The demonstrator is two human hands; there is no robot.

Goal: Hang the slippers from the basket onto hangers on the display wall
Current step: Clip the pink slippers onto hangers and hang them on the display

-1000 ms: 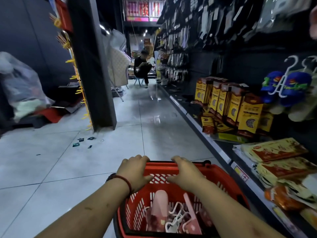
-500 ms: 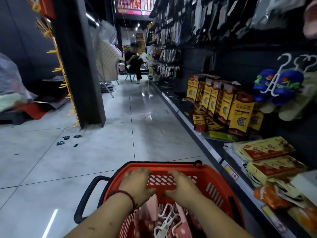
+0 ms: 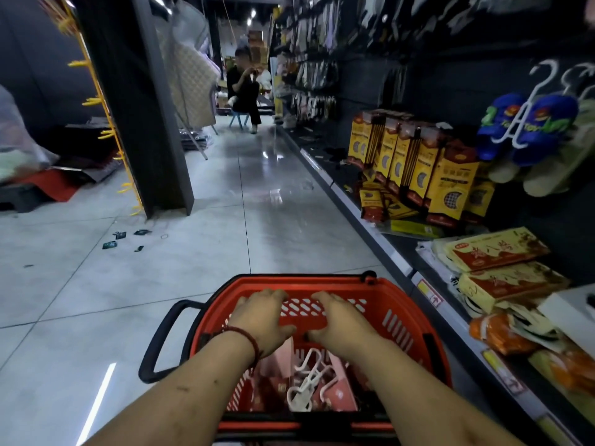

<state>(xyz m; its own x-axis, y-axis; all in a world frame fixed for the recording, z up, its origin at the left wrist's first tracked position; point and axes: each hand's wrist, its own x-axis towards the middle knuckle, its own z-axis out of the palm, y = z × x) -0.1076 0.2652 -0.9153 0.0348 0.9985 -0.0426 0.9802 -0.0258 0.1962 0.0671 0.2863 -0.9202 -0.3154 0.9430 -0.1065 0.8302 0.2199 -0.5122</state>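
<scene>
A red plastic basket (image 3: pixel 402 294) stands on the tiled floor right in front of me. Inside it lie pink slippers (image 3: pixel 341 391) clipped to a white hanger (image 3: pixel 306 381). My left hand (image 3: pixel 262 317), with a red cord at its wrist, and my right hand (image 3: pixel 341 320) are side by side over the basket's far inner wall, fingers spread and holding nothing. On the dark display wall (image 3: pixel 450 85) at the right, blue slippers (image 3: pixel 528 127) hang from a white hanger, with beige slippers (image 3: pixel 547 175) just below.
Yellow boxes (image 3: pixel 418 165) and flat packets (image 3: pixel 495 249) fill the low shelf along the right. A dark pillar (image 3: pixel 145 107) stands to the left of the aisle. A person (image 3: pixel 243 88) sits far down it. The basket's black handle (image 3: pixel 161 342) sticks out left.
Both hands left the basket's far rim and dropped inside, against its far wall. The basket now sits lower and nearer in view, its black handle showing.
</scene>
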